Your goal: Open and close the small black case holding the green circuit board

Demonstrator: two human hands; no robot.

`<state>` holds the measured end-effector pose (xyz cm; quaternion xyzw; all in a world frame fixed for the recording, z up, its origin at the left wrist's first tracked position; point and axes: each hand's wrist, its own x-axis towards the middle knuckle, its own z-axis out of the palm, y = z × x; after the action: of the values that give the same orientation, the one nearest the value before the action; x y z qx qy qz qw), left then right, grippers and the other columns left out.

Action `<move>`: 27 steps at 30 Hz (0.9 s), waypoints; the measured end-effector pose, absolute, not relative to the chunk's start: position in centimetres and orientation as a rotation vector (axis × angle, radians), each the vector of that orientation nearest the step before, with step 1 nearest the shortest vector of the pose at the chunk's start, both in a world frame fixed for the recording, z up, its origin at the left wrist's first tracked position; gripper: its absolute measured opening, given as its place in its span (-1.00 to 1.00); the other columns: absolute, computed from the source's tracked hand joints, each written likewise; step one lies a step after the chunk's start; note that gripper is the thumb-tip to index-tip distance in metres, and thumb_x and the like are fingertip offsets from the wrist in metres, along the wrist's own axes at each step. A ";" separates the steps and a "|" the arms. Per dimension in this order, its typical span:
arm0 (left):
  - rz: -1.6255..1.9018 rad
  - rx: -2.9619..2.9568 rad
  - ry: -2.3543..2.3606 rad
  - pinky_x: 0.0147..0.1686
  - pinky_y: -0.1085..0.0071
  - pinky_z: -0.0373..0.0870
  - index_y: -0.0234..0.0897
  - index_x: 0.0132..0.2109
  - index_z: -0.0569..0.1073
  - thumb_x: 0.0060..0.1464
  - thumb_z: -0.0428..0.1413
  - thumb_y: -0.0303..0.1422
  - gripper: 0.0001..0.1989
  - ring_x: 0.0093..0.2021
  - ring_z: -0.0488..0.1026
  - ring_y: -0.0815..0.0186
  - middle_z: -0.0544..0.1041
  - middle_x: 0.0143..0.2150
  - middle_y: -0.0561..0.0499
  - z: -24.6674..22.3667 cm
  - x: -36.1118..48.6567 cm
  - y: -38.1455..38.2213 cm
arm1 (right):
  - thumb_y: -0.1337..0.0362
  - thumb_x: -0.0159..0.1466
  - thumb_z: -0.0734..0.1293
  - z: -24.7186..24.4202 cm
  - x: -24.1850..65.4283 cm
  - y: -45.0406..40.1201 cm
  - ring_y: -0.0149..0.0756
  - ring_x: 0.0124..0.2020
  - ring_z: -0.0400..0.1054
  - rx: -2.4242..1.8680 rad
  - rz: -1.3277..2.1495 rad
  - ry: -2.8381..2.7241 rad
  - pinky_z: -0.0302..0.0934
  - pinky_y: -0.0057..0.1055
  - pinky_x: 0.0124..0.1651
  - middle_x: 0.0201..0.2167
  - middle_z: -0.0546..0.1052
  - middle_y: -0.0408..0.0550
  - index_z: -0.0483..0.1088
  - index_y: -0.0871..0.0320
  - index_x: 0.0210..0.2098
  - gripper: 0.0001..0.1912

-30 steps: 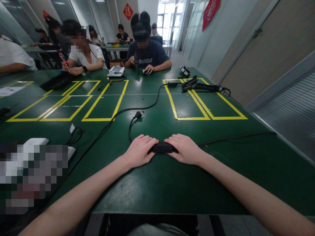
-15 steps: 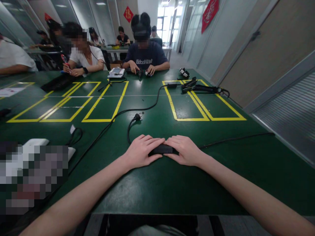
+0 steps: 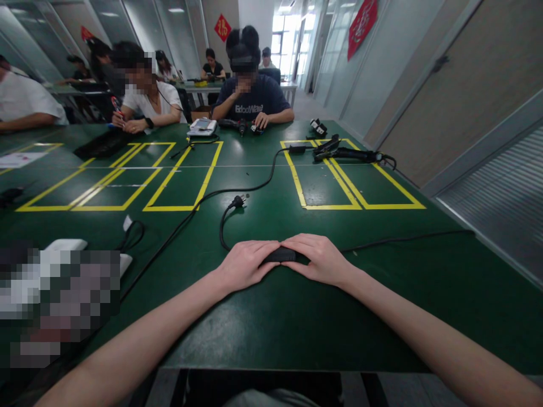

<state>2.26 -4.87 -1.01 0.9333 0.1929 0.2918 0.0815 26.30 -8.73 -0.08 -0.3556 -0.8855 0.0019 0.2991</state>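
A black power adapter lies on the green table in front of me, mostly covered by my hands. My left hand is closed around its left end, fingers over the top and thumb along the near side. From the other end my right hand grips it the same way, and the fingertips of both hands meet over the middle. A cord with a black plug curves out beyond my left hand. Another thin black cable runs off to the right from behind my right hand.
A long black cord crosses the table to an inline box and a dark tool at the far right. Yellow tape marks rectangles. Across the table sits a co-worker by a power drill. White items, partly blurred, lie at left.
The fingers of both my hands have drawn closer together around the adapter. Across the table, the co-worker has raised one hand from the drill to the face.
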 end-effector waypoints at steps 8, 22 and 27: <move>0.886 2.737 0.555 0.09 0.25 0.58 -0.28 0.22 0.41 0.38 0.05 -0.26 -0.65 0.07 0.61 0.17 0.62 0.09 -0.18 -1.1 2.1 -4.8 | 0.22 0.37 0.37 -0.3 26.4 -8.7 -0.14 -0.15 0.60 -0.890 0.030 -2.311 0.53 -0.24 -0.10 -0.13 0.66 0.11 0.48 0.18 0.02 -0.73; 1.011 2.777 0.469 0.12 0.24 0.57 -0.33 0.23 0.39 0.38 0.06 -0.32 -0.65 0.09 0.60 0.19 0.62 0.09 -0.20 -0.8 2.1 -4.8 | 0.23 0.36 0.38 0.1 26.4 -8.9 -0.17 -0.14 0.59 -0.834 0.054 -2.270 0.52 -0.23 -0.08 -0.12 0.66 0.05 0.47 0.11 0.03 -0.74; 0.991 2.873 0.420 0.20 0.18 0.51 -0.31 0.25 0.39 0.39 0.03 -0.33 -0.65 0.17 0.55 0.18 0.60 0.13 -0.20 -0.7 2.0 -4.4 | 0.17 0.26 0.45 0.6 26.3 -9.2 -0.14 -0.09 0.56 -0.993 0.474 -2.231 0.46 -0.25 -0.06 -0.09 0.62 0.07 0.41 0.12 -0.01 -0.65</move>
<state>1.99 -4.41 -0.69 0.9358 0.1368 0.3227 0.0366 26.26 -9.17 0.55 -0.3781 -0.8493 0.1805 0.3213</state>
